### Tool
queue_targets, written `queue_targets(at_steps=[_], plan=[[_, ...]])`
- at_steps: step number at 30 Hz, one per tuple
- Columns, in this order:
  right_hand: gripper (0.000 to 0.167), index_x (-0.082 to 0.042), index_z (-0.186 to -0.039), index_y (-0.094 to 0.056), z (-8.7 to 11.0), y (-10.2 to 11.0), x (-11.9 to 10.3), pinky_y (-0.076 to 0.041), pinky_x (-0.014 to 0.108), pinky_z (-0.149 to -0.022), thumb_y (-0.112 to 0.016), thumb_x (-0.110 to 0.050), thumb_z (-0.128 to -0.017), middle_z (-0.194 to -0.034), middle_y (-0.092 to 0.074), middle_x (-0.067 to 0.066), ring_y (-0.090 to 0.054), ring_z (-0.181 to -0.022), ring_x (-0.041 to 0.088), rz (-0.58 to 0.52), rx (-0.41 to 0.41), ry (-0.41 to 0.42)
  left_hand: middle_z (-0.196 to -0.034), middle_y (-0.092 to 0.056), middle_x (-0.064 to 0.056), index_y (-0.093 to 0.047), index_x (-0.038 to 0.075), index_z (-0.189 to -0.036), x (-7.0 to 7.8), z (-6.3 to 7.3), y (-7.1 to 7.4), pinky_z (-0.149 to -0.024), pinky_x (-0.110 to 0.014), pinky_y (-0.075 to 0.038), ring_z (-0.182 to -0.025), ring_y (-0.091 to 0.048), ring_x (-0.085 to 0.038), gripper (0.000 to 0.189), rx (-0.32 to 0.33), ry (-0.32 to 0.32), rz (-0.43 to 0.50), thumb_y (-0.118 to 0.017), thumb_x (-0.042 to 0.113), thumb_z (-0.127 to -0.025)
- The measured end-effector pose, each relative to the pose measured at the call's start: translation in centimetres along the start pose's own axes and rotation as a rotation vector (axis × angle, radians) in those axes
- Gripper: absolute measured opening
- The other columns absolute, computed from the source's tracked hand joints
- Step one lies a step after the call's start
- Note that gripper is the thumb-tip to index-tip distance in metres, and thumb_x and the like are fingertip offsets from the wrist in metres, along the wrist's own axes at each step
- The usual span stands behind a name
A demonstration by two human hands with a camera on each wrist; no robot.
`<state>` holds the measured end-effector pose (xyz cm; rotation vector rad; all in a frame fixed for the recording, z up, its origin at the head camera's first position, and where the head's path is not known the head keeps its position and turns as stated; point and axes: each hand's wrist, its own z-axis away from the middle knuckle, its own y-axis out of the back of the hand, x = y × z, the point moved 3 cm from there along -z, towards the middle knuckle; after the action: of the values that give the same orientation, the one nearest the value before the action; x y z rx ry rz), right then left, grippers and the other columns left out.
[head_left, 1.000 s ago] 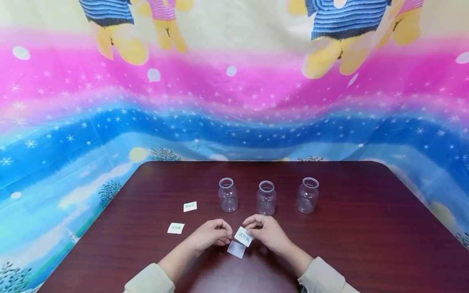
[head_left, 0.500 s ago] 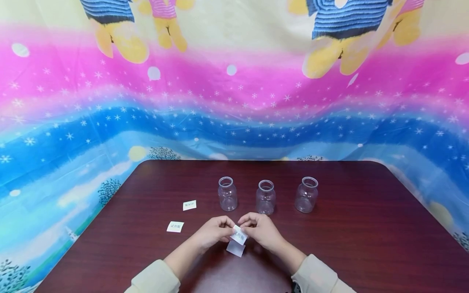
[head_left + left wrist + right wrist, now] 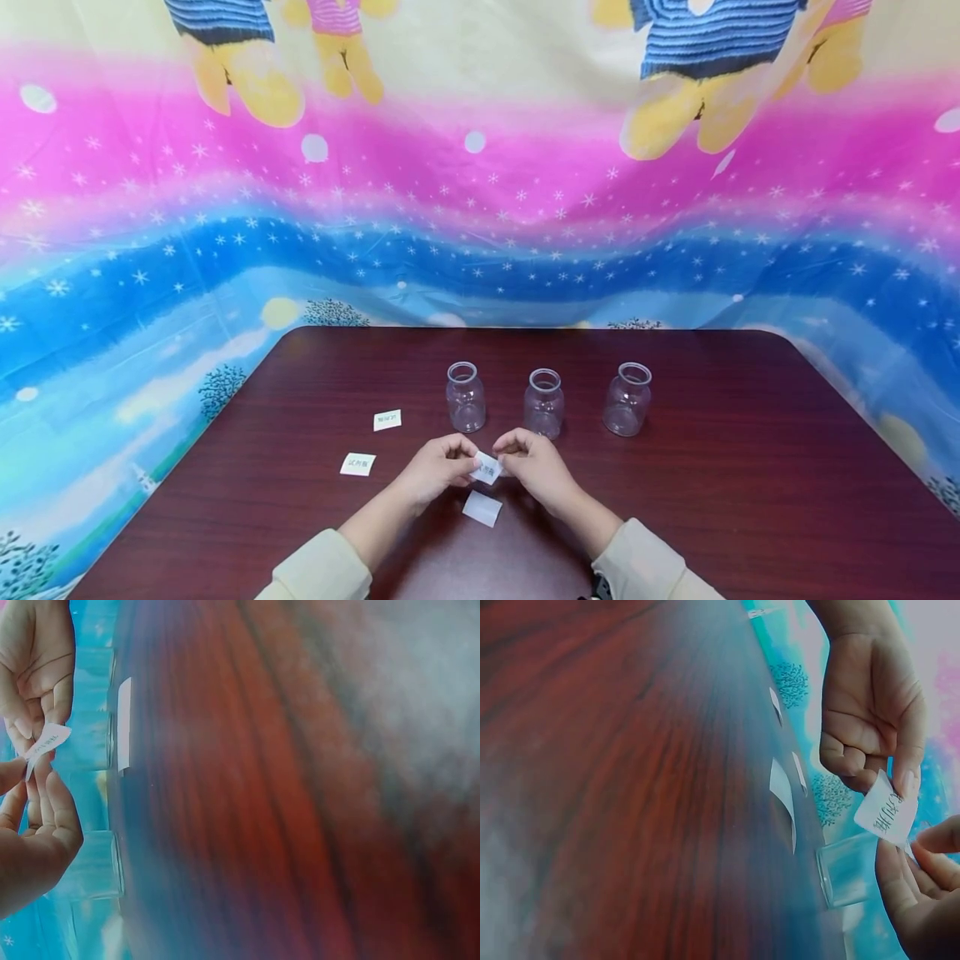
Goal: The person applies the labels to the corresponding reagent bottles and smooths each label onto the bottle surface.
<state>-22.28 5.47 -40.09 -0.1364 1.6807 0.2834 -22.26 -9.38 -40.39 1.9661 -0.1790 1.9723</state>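
Observation:
Both hands hold a small white label [image 3: 487,468] with dark printed characters, above the table in front of the jars. My left hand [image 3: 442,468] pinches its left edge between thumb and fingers. At the opposite edge, my right hand [image 3: 536,468] pinches the label with thumb and index finger. The right wrist view shows the label [image 3: 886,810] tilted, with fingertips at two of its corners. A blank pale paper square [image 3: 482,508] lies on the table just below the hands.
Three open glass jars stand in a row behind the hands: left jar [image 3: 467,400], middle jar [image 3: 544,406], right jar [image 3: 628,402]. Two more printed labels lie at the left, a nearer label [image 3: 357,464] and a farther label [image 3: 387,419]. A patterned cloth [image 3: 480,208] hangs behind the table [image 3: 712,500].
The left hand has moved in and taken the label's left edge, which only the right hand held before. The label has shifted slightly left and away from the blank paper square.

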Motion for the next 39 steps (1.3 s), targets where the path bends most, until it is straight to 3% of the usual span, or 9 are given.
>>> queue_targets(at_steps=[7, 13, 27, 35, 39], plan=[[0.018, 0.017, -0.088, -0.049, -0.5, -0.3, 0.5, -0.049, 0.034, -0.063, -0.053, 0.006, -0.074, -0.072, -0.055, 0.008, -0.055, -0.064, 0.015, -0.106, 0.013, -0.059, -0.073, -0.052, -0.003, -0.051, -0.01, -0.088, -0.2, -0.2, 0.8, -0.064, -0.033, -0.048, -0.064, -0.054, -0.013, 0.016, 0.057, 0.011, 0.055, -0.055, 0.003, -0.08], [0.011, 0.01, -0.081, -0.048, -0.7, -0.8, 1.1, -0.048, 0.027, -0.054, -0.055, 0.002, -0.076, -0.063, -0.053, 0.005, -0.054, -0.056, 0.013, -0.125, 0.009, -0.104, -0.075, -0.053, -0.004, -0.051, -0.009, -0.09, -0.3, -0.2, 1.3, -0.066, -0.032, -0.048, -0.067, -0.055, -0.014, 0.016, 0.087, 0.016, 0.07, -0.054, 0.004, -0.081], [0.009, 0.014, -0.081, -0.052, -2.7, -1.5, 1.2, -0.049, 0.03, -0.052, -0.056, 0.007, -0.075, -0.06, -0.051, 0.005, -0.053, -0.053, 0.013, -0.131, 0.115, -0.01, -0.075, -0.056, -0.006, -0.056, -0.011, -0.093, -0.4, -0.6, 2.1, -0.065, -0.031, -0.049, -0.066, -0.056, -0.013, 0.018, 0.311, -0.009, 0.052, -0.054, 0.0, -0.079], [0.006, 0.012, -0.079, -0.055, -3.2, -1.4, 0.8, -0.046, 0.024, -0.051, -0.057, 0.009, -0.074, -0.063, -0.052, 0.006, -0.051, -0.053, 0.014, -0.116, 0.186, 0.027, -0.073, -0.058, -0.007, -0.055, -0.011, -0.093, -0.3, -1.1, 2.0, -0.063, -0.027, -0.049, -0.065, -0.057, -0.013, 0.017, 0.358, 0.011, 0.051, -0.054, -0.002, -0.079], [0.006, 0.014, -0.077, -0.055, -3.3, -1.3, 0.3, -0.046, 0.028, -0.051, -0.056, 0.011, -0.073, -0.063, -0.053, 0.011, -0.051, -0.054, 0.02, -0.084, 0.211, 0.052, -0.073, -0.059, -0.007, -0.055, -0.011, -0.093, -0.2, -1.3, 2.0, -0.062, -0.025, -0.049, -0.065, -0.057, -0.014, 0.017, 0.362, 0.019, 0.071, -0.055, -0.002, -0.079]])
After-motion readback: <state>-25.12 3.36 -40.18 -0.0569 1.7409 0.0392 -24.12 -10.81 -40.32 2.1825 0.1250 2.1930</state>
